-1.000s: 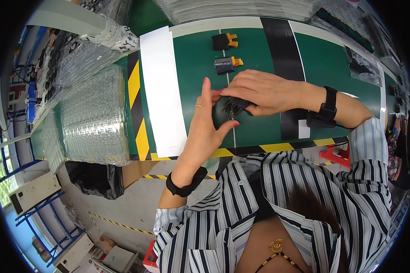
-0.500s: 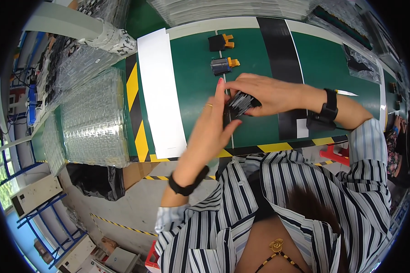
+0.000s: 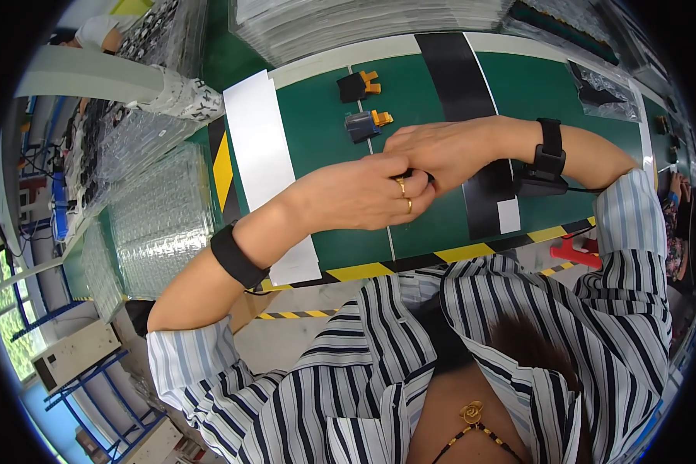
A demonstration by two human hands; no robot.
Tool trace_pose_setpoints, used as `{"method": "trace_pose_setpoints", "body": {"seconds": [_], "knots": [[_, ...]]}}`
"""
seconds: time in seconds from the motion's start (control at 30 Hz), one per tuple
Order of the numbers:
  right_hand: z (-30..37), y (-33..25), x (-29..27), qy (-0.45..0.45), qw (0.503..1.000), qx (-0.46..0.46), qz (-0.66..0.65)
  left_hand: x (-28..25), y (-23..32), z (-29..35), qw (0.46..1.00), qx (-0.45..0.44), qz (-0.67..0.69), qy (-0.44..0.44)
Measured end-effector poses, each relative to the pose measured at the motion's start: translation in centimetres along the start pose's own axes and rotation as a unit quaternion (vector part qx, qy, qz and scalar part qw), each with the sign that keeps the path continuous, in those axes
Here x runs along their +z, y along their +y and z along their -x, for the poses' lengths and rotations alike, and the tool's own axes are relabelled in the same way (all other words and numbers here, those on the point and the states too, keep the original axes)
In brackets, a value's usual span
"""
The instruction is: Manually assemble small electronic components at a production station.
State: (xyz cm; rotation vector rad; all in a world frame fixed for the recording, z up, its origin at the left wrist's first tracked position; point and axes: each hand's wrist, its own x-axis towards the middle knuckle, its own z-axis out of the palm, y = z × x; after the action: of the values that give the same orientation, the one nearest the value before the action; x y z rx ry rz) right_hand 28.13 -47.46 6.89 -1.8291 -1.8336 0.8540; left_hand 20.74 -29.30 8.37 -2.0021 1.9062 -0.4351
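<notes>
Both my hands meet over the green table, at its middle. My left hand [image 3: 359, 193], with rings on its fingers, is closed with its fingertips against my right hand [image 3: 441, 155]. My right hand curls around a small black part [image 3: 419, 175]. Only a sliver of that part shows between my fingers, and the rest is hidden. Just beyond my hands lie two similar pieces: a dark grey-and-black piece with an orange tab [image 3: 359, 127], and a black piece with orange tabs [image 3: 353, 88] farther off.
A long white sheet [image 3: 259, 147] lies left of my hands. Stacked clear plastic trays [image 3: 162, 216] stand farther left, with more trays [image 3: 363, 23] at the back. A black box with a cable [image 3: 541, 184] sits under my right wrist. A clear plastic bag [image 3: 605, 97] lies far right.
My left hand has turned from stretched fingers to a closed grip against my right hand, its elbow swinging out left. The black part is now mostly covered. The view has shifted slightly.
</notes>
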Motion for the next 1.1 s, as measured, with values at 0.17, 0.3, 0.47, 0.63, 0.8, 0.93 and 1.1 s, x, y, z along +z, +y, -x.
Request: {"method": "trace_pose_setpoints", "body": {"seconds": [0.17,0.3,0.47,0.63,0.8,0.93,1.1], "knots": [[-0.2,0.0,-0.2,0.012,0.997,0.023,-0.073,0.5,0.0,-0.1,0.999,0.014,-0.032,0.030],[-0.5,0.0,-0.7,0.014,0.996,0.017,-0.088,0.9,0.3,0.5,0.999,-0.009,-0.005,0.033],[-0.7,-0.4,-1.0,-0.005,0.992,0.069,-0.104,1.5,0.6,1.2,0.997,-0.020,0.006,0.077],[-0.7,0.1,-0.4,0.049,0.986,0.068,-0.141,1.7,1.7,1.8,0.991,-0.086,0.057,0.088],[-0.4,0.6,0.6,0.157,0.967,0.109,-0.167,0.9,2.1,2.0,0.983,-0.148,0.064,0.088],[0.8,-0.2,1.4,0.305,0.907,0.159,-0.245,0.0,3.4,2.4,0.965,-0.254,0.063,0.020],[1.9,-1.1,3.2,0.314,0.910,0.161,-0.217,-0.3,4.1,3.0,0.944,-0.319,0.088,0.015]]}}
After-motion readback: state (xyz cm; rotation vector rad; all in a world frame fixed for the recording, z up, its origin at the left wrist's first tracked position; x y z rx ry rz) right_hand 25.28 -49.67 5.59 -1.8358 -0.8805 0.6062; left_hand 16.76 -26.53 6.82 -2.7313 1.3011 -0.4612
